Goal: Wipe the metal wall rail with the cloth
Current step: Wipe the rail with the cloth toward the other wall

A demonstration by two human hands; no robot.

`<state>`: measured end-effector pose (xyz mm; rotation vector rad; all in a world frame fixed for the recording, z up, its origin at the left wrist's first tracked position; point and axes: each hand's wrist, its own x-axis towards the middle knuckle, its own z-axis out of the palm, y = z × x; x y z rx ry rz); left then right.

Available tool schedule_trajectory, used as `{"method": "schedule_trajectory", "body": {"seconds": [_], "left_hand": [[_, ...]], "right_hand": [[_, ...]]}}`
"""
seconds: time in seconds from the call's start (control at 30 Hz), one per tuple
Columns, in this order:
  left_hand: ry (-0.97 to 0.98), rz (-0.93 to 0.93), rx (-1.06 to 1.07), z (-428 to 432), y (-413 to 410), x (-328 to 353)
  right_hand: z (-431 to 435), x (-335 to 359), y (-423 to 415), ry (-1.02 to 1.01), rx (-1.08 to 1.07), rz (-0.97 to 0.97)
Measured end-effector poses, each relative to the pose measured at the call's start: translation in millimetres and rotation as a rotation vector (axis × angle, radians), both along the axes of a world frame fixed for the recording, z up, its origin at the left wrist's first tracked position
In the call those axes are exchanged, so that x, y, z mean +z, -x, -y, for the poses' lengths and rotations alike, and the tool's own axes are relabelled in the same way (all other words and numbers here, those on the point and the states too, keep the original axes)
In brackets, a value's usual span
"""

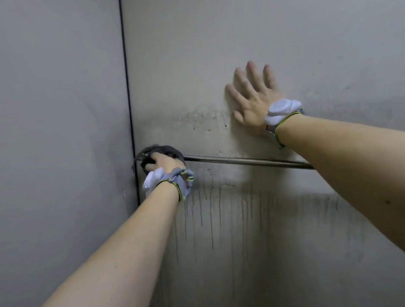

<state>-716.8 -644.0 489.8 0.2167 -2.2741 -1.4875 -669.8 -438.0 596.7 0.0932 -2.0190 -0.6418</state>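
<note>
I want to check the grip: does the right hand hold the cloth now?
No, the right hand lies flat and open on the wall, while the left hand holds the dark cloth at the rail.

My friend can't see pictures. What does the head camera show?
A left hand presses a dark cloth around the left end of a metal wall rail. The right hand lies flat on the stained grey wall above it.

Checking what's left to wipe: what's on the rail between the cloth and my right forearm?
Head view: nothing; the rail runs bare from the cloth to the right forearm.
</note>
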Motion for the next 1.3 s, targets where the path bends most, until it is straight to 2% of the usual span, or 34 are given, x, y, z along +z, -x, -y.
{"method": "schedule_trajectory", "body": {"seconds": [0.1,0.17,0.3,0.37,0.63,0.77,0.9,1.07,1.17,1.3], "left_hand": [[0.102,-0.148,0.068,-17.5,-16.8,-3.9],[0.269,-0.364,0.020,-27.3,-35.5,-13.9],[0.626,-0.742,-0.226,-41.7,-64.8,-11.1],[0.784,-0.826,-0.323,-51.7,-76.1,-11.8],[0.652,-0.538,-0.172,-31.6,-45.0,0.7],[0.665,-0.383,-0.120,4.7,-2.5,9.2],[0.639,-0.315,-0.096,39.3,40.0,17.1],[0.685,-0.284,-0.054,63.2,58.7,16.0],[0.557,-0.304,0.028,54.8,50.3,4.3],[0.179,-0.339,0.084,19.8,24.1,-11.3]], "right_hand": [[1.4,3.0,-2.1,-0.073,-0.035,0.023],[0.3,3.3,-1.8,-0.077,-0.030,0.020],[2.2,1.8,-2.1,-0.077,-0.056,-0.006],[-0.3,2.9,-2.0,-0.078,-0.084,-0.013],[-0.5,1.0,-4.4,0.012,0.057,-0.007],[5.6,8.2,-7.0,-0.043,-0.003,-0.050],[41.5,19.8,19.2,-0.110,0.114,-0.046],[46.5,16.3,47.6,-0.132,0.074,-0.075],[47.5,14.0,50.8,-0.146,0.055,-0.103],[51.4,15.8,49.7,-0.144,0.064,-0.090]]}}
